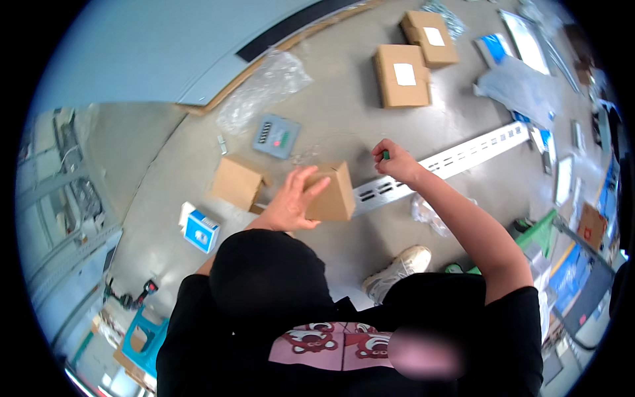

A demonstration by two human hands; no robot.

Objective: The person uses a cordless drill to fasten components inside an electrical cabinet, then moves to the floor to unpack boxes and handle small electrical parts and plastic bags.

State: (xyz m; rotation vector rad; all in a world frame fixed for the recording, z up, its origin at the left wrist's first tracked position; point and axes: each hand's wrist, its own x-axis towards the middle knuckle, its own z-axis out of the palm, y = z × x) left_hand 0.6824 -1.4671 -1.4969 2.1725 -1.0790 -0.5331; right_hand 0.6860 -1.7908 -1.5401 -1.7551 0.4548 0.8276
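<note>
My left hand (289,204) grips a small brown cardboard box (339,193) from its left side, thumb below and fingers over the top. To the right of the box, my right hand (395,162) is closed in a fist around a small green object (385,155); only its tip shows, so its kind is unclear. Beneath and beyond the box runs a long white slotted metal strip (456,157) on the floor. Another brown cardboard box (238,181) lies just left of my left hand. A grey plastic case (276,136) with a row of dark slots lies farther off.
Two taped cardboard boxes (385,79) stand at the far side. Clear plastic wrap (264,89) lies by a large grey panel (165,49). At left are a blue-and-white box (200,231), a power tool (139,296) and a turquoise stool (142,341). A green frame (539,238) stands right.
</note>
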